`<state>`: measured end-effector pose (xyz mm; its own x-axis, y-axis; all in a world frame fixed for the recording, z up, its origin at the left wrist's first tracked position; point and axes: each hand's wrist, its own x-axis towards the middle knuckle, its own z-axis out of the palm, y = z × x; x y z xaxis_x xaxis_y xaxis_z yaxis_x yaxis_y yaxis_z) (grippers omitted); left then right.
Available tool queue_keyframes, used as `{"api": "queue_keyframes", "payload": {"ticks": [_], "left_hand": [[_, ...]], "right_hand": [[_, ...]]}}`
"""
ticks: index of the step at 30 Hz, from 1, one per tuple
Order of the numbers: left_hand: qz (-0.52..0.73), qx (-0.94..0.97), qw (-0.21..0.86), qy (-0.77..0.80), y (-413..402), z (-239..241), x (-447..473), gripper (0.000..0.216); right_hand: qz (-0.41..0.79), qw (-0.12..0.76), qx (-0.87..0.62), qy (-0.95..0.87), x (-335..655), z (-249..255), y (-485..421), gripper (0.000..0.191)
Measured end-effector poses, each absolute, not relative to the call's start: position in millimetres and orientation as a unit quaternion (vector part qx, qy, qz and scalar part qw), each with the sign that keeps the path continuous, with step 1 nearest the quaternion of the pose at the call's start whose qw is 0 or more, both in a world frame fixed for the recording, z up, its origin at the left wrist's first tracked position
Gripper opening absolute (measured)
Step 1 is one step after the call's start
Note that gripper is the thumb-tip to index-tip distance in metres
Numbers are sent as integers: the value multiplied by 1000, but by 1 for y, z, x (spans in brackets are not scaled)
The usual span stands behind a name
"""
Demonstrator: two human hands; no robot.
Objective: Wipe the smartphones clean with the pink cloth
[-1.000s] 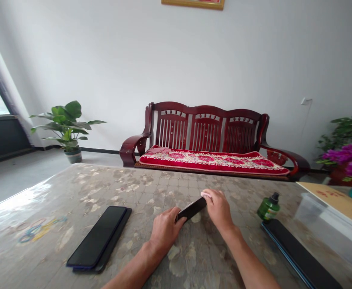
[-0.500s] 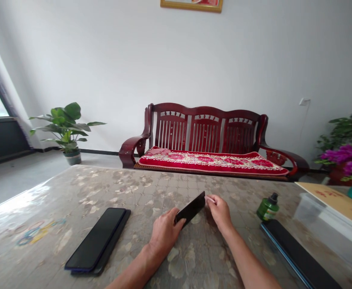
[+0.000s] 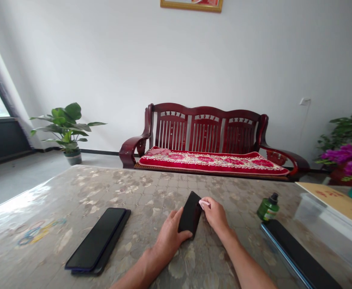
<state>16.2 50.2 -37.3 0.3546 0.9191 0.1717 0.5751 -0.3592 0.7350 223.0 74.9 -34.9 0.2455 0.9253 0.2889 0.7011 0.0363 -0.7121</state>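
My left hand [image 3: 170,237] grips the near end of a black phone [image 3: 189,214] and holds it tilted up off the table [image 3: 73,188], its dark face toward me. My right hand [image 3: 214,213] pinches a small white and pink pad [image 3: 204,203] against the phone's right edge near the top. Both hands are closed.
Two stacked black phones [image 3: 99,239] lie at the left, coloured rubber bands [image 3: 36,233] beyond them. At the right stand a small green bottle [image 3: 268,207], more dark phones [image 3: 296,253] and a clear box [image 3: 329,226] under a board. A red wooden bench [image 3: 206,140] stands behind the table.
My left hand has turned the phone from edge-on to face up toward me. My right hand has drawn the pad back from the phone's far tip to its right edge.
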Motion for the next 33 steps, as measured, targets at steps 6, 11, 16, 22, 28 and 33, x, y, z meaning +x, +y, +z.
{"api": "queue_keyframes", "payload": {"ticks": [6, 11, 16, 22, 28, 33], "left_hand": [[241, 814, 283, 447, 45, -33, 16, 75], [163, 830, 244, 474, 36, -25, 17, 71], [136, 845, 214, 470, 30, -23, 19, 68], [116, 855, 176, 473, 28, -20, 21, 65], [74, 853, 169, 488, 22, -5, 26, 59], [58, 854, 159, 493, 19, 0, 29, 44]], "right_hand": [[133, 370, -670, -630, 226, -31, 79, 24], [133, 357, -656, -651, 232, -29, 80, 22], [124, 346, -652, -663, 232, -29, 79, 21], [95, 344, -654, -667, 229, -35, 79, 19], [64, 354, -641, -678, 225, -39, 78, 20], [51, 361, -620, -695, 223, -39, 76, 21]]}}
